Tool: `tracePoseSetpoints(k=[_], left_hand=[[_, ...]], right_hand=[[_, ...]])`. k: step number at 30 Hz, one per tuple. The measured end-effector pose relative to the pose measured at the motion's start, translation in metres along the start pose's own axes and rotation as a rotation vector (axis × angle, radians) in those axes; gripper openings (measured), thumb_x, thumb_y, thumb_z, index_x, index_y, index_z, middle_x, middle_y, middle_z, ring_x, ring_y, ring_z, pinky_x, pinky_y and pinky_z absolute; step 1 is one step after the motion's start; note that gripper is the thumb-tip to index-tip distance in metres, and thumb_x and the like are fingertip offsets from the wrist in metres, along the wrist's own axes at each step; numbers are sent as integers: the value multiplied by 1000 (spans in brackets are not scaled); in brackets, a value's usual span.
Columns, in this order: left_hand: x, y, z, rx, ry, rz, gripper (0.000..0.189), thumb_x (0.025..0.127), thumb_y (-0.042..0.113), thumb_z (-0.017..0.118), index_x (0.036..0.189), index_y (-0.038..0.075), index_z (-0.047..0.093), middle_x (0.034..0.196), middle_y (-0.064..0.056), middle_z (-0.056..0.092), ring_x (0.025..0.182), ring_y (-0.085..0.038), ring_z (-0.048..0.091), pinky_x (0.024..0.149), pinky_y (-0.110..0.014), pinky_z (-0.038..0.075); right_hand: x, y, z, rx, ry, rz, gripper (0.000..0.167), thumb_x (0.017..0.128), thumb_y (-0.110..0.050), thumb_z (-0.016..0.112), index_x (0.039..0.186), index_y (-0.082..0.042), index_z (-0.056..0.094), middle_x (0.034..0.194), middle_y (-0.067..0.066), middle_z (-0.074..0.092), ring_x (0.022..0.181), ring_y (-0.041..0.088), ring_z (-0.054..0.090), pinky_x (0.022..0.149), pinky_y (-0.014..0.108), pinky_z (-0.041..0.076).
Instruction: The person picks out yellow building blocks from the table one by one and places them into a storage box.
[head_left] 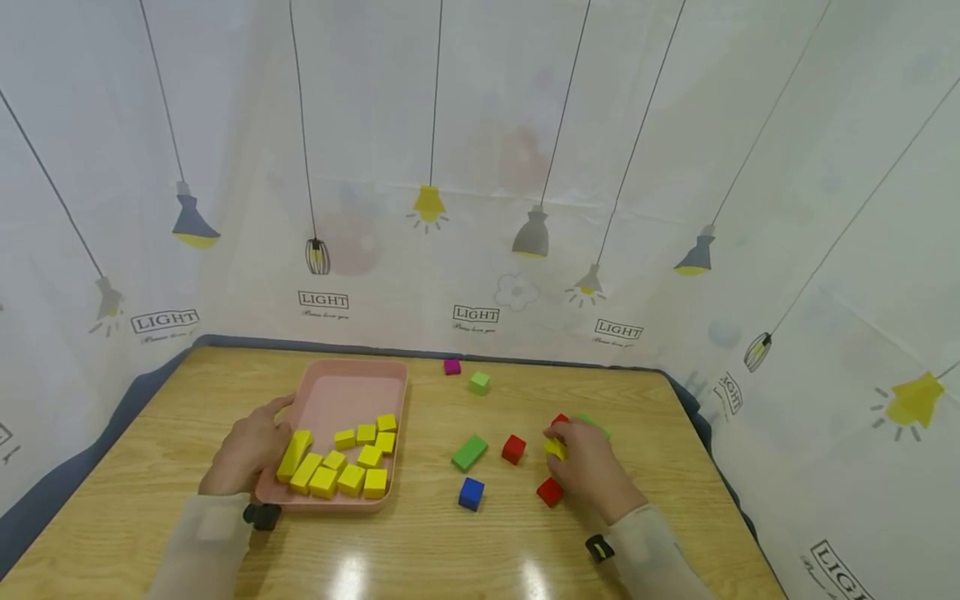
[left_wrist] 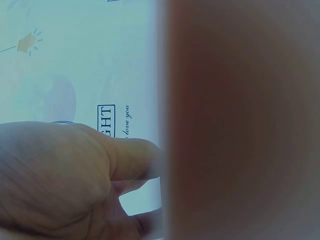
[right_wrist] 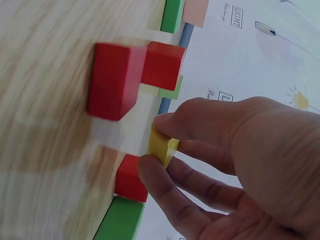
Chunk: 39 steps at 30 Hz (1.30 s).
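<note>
My right hand [head_left: 588, 467] pinches a small yellow block [right_wrist: 161, 145] between thumb and fingertips. Close around it lie red blocks [right_wrist: 114, 80], one of them just beyond the fingertips, and a green block [right_wrist: 120, 217]. At the left, my left hand [head_left: 251, 446] holds the side of a pink tray [head_left: 352, 387]. In the left wrist view the tray's blurred wall [left_wrist: 245, 120] fills the right half, and the fingertips end at its edge. Several yellow blocks [head_left: 322, 482] are in the tray, mostly toward its near end.
Between the hands lie a green rectangular block [head_left: 469, 453], a red cube [head_left: 513, 449] and a blue cube [head_left: 471, 493]. Farther back on the wooden table [head_left: 247, 375] are a light green cube [head_left: 479, 382] and a magenta block [head_left: 452, 367]. A printed curtain [head_left: 480, 275] hangs behind.
</note>
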<state>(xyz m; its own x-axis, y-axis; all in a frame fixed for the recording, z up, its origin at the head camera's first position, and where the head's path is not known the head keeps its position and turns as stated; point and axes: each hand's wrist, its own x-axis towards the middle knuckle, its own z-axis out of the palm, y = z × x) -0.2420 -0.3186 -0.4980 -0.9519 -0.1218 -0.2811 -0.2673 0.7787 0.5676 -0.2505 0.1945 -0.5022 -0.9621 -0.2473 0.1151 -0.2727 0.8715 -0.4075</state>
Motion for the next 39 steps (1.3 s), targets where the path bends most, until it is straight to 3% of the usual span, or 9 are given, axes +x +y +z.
tracePoseSetpoints(k=[4, 12, 15, 18, 21, 27, 31, 35, 39], left_hand=[[2, 0, 0, 9, 1, -8, 65, 120, 16, 43, 182, 0, 29, 164, -45, 52, 106, -41, 68, 95, -55, 61], [-1, 3, 0, 15, 2, -23, 64, 122, 18, 42, 182, 1, 28, 170, -46, 46, 117, -47, 66, 100, -59, 58], [-1, 4, 1, 10, -1, -35, 65, 122, 18, 42, 183, 3, 26, 168, -44, 49, 111, -45, 67, 98, -58, 60], [-2, 5, 1, 11, -4, -34, 65, 122, 18, 42, 183, 3, 26, 169, -44, 48, 115, -46, 67, 106, -65, 61], [-2, 5, 2, 7, -5, -36, 64, 122, 17, 43, 182, 1, 27, 168, -45, 48, 119, -47, 65, 107, -64, 59], [-2, 5, 3, 3, -10, -67, 64, 123, 19, 43, 183, 3, 26, 166, -44, 50, 120, -48, 64, 101, -59, 59], [-4, 4, 3, -1, -16, -66, 64, 124, 19, 43, 183, 3, 25, 171, -45, 44, 124, -50, 61, 109, -66, 59], [-4, 5, 2, -10, -13, -47, 64, 123, 18, 43, 183, 1, 26, 169, -46, 46, 121, -49, 62, 107, -64, 59], [-2, 5, 1, -9, -16, -39, 65, 122, 16, 43, 182, 0, 26, 172, -46, 44, 135, -55, 62, 121, -75, 54]], right_hand=[[4, -6, 1, -7, 1, 0, 31, 98, -3, 89, 129, -1, 84, 124, 14, 81, 100, 22, 68, 96, 46, 67], [13, -25, 0, -2, -6, -29, 34, 97, -3, 92, 131, -2, 85, 115, 11, 77, 93, 18, 64, 88, 40, 65], [18, -33, -1, 16, -1, -66, 35, 96, -1, 92, 130, 0, 84, 113, 12, 77, 93, 19, 65, 87, 40, 66], [24, -42, 0, 30, -9, -83, 36, 96, -1, 91, 132, 0, 84, 113, 13, 77, 94, 20, 65, 89, 42, 67], [31, -52, 4, 48, -14, -110, 35, 97, -1, 90, 132, 0, 84, 116, 15, 77, 96, 22, 67, 92, 44, 68], [48, -77, 14, 54, -15, -195, 34, 98, -4, 90, 131, -1, 84, 118, 14, 78, 97, 22, 68, 93, 45, 67], [56, -99, 17, 81, -33, -235, 35, 100, -5, 90, 133, -2, 83, 122, 15, 78, 101, 24, 71, 96, 44, 69], [65, -119, 20, 83, -38, -263, 35, 100, -6, 90, 135, -3, 82, 127, 15, 80, 106, 26, 75, 98, 41, 70], [74, -138, 24, 46, -53, -299, 35, 101, -10, 90, 135, -5, 82, 134, 14, 82, 112, 26, 76, 103, 39, 69]])
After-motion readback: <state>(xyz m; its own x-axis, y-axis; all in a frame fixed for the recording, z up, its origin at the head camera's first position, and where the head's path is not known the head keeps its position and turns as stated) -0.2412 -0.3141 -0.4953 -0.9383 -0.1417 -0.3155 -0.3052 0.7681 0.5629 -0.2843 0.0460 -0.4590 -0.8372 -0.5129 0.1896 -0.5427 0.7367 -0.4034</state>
